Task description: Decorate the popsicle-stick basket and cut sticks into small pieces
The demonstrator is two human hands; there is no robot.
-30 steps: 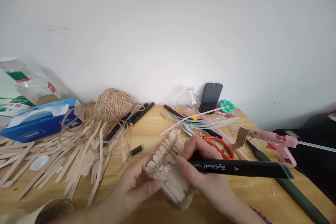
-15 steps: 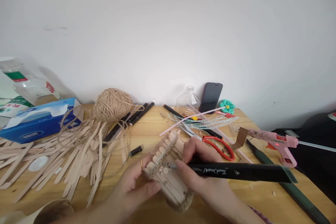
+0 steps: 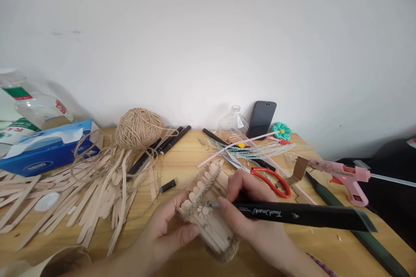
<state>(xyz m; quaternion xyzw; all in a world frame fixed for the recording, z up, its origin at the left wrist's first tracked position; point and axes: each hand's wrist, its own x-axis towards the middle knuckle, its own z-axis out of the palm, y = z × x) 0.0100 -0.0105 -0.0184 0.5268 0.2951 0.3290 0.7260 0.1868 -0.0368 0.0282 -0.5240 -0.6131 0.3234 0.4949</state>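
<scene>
Since half a second ago, the far end of the black marker (image 3: 308,216) has swung slightly lower and outward; both hands look almost unmoved. Through the head camera I see the right hand (image 3: 250,190) pinching the marker near its tip, close beside a small wooden flower (image 3: 204,212); contact is unclear. The flower sits on a craft-stick piece (image 3: 216,238), tilted at lower centre, gripped by the left hand (image 3: 172,229). I judge this to be fine marker work, calling for a steady hold and light pressure.
</scene>
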